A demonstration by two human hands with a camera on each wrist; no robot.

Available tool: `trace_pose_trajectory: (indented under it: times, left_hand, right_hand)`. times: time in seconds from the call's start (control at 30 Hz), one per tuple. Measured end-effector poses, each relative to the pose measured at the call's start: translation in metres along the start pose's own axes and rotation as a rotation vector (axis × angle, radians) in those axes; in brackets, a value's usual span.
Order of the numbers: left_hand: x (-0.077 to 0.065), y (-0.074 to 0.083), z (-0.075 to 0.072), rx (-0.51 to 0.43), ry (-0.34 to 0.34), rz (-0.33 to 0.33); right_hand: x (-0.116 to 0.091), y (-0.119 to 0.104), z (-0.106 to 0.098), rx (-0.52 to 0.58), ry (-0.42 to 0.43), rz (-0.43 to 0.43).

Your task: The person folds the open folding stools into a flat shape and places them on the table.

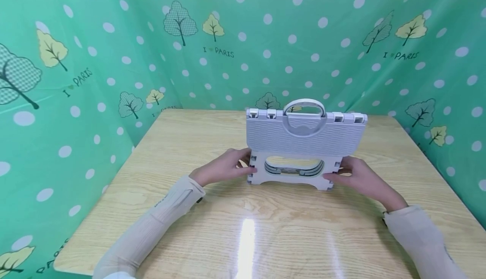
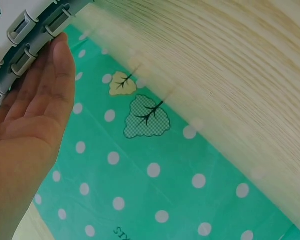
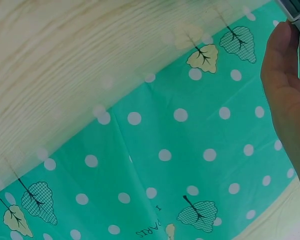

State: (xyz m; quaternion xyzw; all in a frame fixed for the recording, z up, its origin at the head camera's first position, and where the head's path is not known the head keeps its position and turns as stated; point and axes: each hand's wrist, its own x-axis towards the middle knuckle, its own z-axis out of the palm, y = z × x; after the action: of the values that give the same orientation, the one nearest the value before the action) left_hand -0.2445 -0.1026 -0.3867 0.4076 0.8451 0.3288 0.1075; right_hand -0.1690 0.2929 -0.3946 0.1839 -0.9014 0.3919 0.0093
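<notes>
A pale grey plastic folding step stool [image 1: 303, 142] stands upright on the table, mostly folded, its textured panel facing me. The carry handle [image 1: 303, 132] forms a loop at its top edge. An oval opening shows in the lower leg panel [image 1: 294, 180]. My left hand [image 1: 228, 168] grips the left side of that panel, thumb in front and fingers behind the edge. On the opposite side my right hand [image 1: 360, 178] holds the right edge the same way. The left wrist view shows the left fingers [image 2: 40, 90] against the hinged side; the right wrist view catches only a corner of the stool [image 3: 297, 12].
The stool stands on a light wood-grain table [image 1: 205, 237] with a glossy top. A green dotted cloth with tree prints [image 1: 228, 21] hangs behind the table and along both sides.
</notes>
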Motion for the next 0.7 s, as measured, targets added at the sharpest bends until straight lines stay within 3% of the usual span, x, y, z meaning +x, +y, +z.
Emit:
trace_pose_trajectory:
  times: [0.33, 0.7]
  left_hand:
    - [0.002, -0.003, 0.004, 0.008, 0.014, -0.002]
    - [0.002, 0.001, 0.004, 0.042, 0.024, -0.011]
  right_hand:
    - [0.000, 0.003, 0.001, -0.025, 0.021, -0.030]
    - [-0.002, -0.008, -0.001, -0.006, 0.005, 0.000]
